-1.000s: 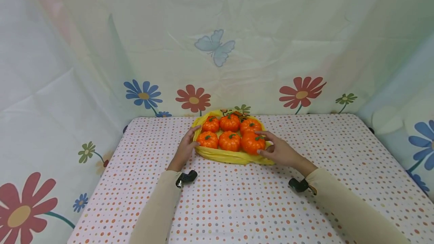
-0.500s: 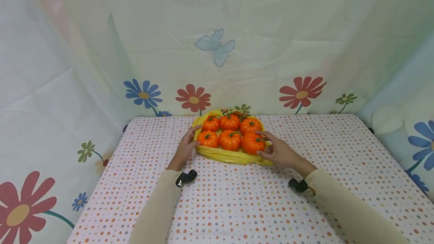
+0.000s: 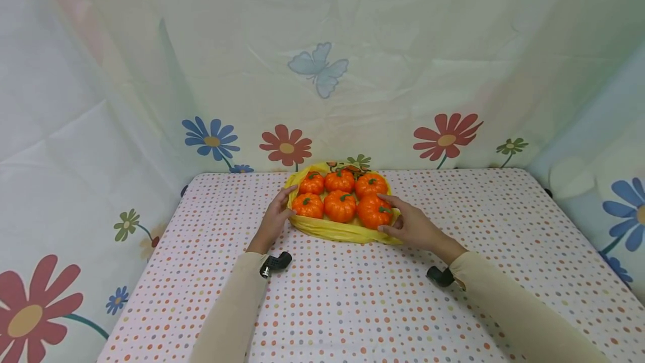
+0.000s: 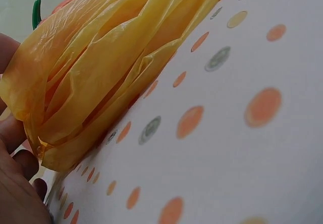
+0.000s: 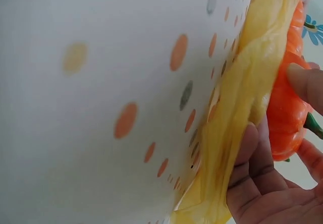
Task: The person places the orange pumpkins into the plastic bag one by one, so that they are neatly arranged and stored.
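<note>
Several small orange toy pumpkins [image 3: 340, 206] with green stems sit in two rows in a yellow plastic bag [image 3: 342, 232], its rim folded low around them. My left hand [image 3: 272, 220] holds the bag's left side; the left wrist view shows its fingers at the crumpled yellow plastic [image 4: 101, 77]. At the front right corner my right hand [image 3: 415, 226] grips the nearest pumpkin [image 3: 374, 212] between thumb and forefinger. In the right wrist view its other fingers lie curled against the bag, and that pumpkin [image 5: 286, 115] shows between them and the thumb.
The bag lies near the back edge of a table covered with a dotted cloth [image 3: 322, 307]. Behind it hangs a flower-printed curtain [image 3: 378, 99]. Some dark, patterned part of the bag [image 3: 355, 170] shows behind the back row.
</note>
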Action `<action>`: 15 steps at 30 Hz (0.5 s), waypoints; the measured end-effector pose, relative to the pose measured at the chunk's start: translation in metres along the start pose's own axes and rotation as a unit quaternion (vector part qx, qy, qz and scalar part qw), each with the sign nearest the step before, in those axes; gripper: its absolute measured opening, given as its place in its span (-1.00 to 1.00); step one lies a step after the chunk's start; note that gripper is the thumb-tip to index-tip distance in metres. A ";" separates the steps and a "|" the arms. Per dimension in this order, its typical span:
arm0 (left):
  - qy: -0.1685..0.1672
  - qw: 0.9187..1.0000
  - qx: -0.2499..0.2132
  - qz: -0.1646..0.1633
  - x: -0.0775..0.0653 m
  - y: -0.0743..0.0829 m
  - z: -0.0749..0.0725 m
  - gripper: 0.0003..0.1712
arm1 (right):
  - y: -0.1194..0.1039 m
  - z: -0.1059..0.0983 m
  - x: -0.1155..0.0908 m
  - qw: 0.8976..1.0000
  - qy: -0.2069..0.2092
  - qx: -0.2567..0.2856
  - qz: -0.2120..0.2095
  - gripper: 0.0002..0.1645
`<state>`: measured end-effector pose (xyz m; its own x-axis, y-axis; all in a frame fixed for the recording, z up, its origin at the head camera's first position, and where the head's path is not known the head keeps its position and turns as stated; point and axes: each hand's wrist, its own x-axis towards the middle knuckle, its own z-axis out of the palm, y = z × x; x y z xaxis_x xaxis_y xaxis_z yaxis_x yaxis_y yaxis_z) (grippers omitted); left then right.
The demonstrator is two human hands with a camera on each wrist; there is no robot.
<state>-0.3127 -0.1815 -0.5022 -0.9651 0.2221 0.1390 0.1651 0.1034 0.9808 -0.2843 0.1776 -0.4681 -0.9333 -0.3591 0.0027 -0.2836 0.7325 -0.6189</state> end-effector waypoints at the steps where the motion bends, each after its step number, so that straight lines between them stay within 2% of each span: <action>1: -0.003 1.000 0.003 -0.001 -0.002 0.004 0.000 -0.26 | 0.000 0.000 0.000 1.000 0.002 -0.002 -0.004 -0.04; 7: -0.010 1.000 0.010 0.003 -0.011 0.025 0.003 -0.27 | 0.001 0.002 0.001 1.000 0.013 -0.010 -0.018 -0.04; 11: -0.015 1.000 -0.002 0.008 -0.011 0.025 0.003 -0.27 | 0.001 0.002 0.001 0.999 0.009 -0.016 -0.027 -0.06; 15: -0.016 1.000 -0.006 0.008 -0.010 0.024 0.003 -0.26 | -0.004 0.000 0.001 0.997 0.001 -0.074 -0.031 -0.08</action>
<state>-0.2985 -0.1788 -0.4803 -0.9555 0.2540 0.1498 0.1772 0.0887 0.9802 -0.2840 0.1743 -0.4662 -0.9137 -0.4044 0.0388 -0.3691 0.7863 -0.4954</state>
